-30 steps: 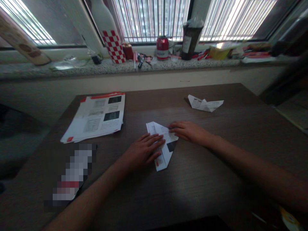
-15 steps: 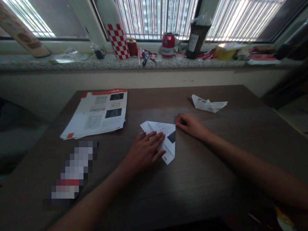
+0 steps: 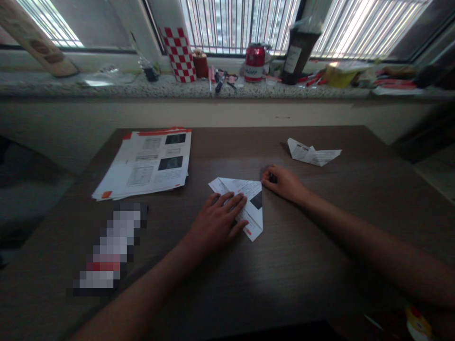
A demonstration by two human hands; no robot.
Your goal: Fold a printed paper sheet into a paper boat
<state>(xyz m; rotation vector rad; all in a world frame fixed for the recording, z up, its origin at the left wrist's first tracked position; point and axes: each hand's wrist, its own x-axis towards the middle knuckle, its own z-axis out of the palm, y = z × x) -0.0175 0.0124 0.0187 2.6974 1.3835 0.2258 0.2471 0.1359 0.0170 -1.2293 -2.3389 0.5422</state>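
Flat left hand (image 3: 217, 221), folded paper (image 3: 253, 201)

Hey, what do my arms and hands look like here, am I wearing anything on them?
Both forearms are bare as far as the picture shows, with no sleeves in view. The left hand and right hand wear no gloves, and no watch or bracelet shows at either wrist. The light is too dim to tell about rings.

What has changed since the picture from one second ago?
The right hand slid off the folded paper, to the right, and now rests curled at its upper right corner. The paper turned slightly under the left hand, which still presses flat on it. The paper boat and the printed sheets stayed.
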